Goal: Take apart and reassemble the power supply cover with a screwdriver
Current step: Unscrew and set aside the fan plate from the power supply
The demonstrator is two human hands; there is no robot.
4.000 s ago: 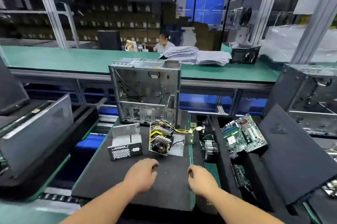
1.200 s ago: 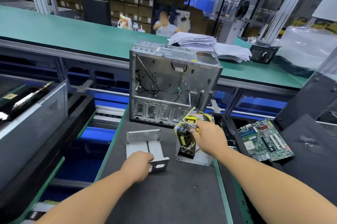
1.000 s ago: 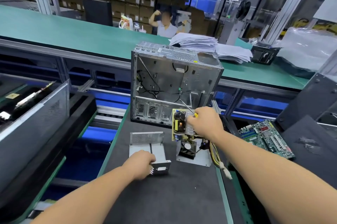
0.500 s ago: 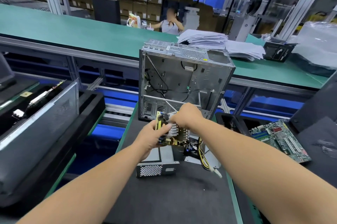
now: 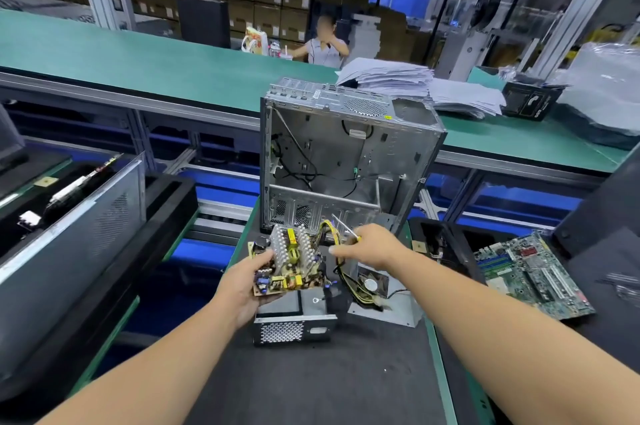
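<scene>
My left hand point(image 5: 244, 281) grips the bare power supply circuit board point(image 5: 289, 260), with its heat sinks and yellow parts, lifted above the mat. Yellow and black cables point(image 5: 349, 281) trail from the board to the right. My right hand point(image 5: 369, 246) holds a screwdriver point(image 5: 344, 227) whose metal shaft points up and left, its fingertips near the board's right edge. Under the board lies the metal power supply housing point(image 5: 294, 322) with a perforated front. The other cover piece, carrying a fan point(image 5: 379, 293), lies on the mat to the right.
An open metal computer case point(image 5: 346, 154) stands upright just behind the board. A green motherboard point(image 5: 530, 274) lies on black foam at the right. A grey case panel point(image 5: 69, 234) leans at the left. Paper stacks point(image 5: 415, 85) sit on the green bench behind.
My right hand lifted the circuit board off its cover piece and passed it to my left hand, which left the housing. Now the left holds the board alone and the right has drawn slightly away.
</scene>
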